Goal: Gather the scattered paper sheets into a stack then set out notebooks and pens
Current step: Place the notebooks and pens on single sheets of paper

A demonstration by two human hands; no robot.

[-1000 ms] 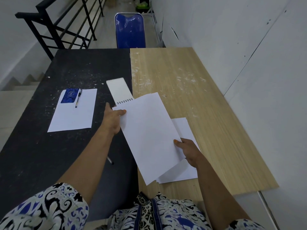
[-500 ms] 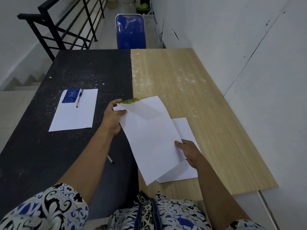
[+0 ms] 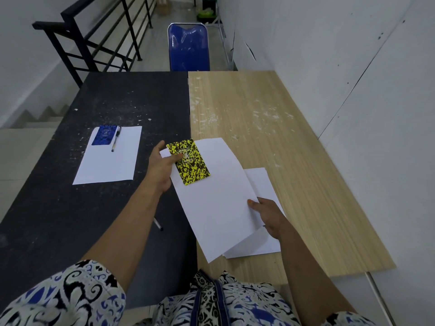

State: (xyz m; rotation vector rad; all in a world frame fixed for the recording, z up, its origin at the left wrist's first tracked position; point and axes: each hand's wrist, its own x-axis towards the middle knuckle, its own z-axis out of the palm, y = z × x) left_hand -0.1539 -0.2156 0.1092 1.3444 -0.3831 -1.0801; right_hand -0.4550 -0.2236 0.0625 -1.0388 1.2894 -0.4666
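the left hand [image 3: 162, 167] pinched the yellow-and-black notebook [image 3: 188, 161] at its near left edge, thumb on the cover, and with it the top corner of the loose white sheet [image 3: 216, 196] beneath. the right hand [image 3: 268, 215] gripped that sheet's lower right edge, thumb on top, just over the paper stack [image 3: 261, 182] lying on the wooden table [image 3: 282, 128]. the notebook lay face up on the sheet, over the seam between the wooden table and the black table [image 3: 117, 95].

the sheet looked light and limp, likely to sag or slide unless held at two opposite edges as here; the notebook seemed small, stiff and light, easy to take by one edge between thumb and fingers.

half a second earlier only a sliver of the speckled cover showed behind the sheet's top; by now it had been brought onto the sheet. further out, the blue notebook [image 3: 104, 135] and pen [image 3: 115, 138] rested unmoved on a second sheet [image 3: 108, 161], and another pen [image 3: 158, 224] peeked from under the left forearm.
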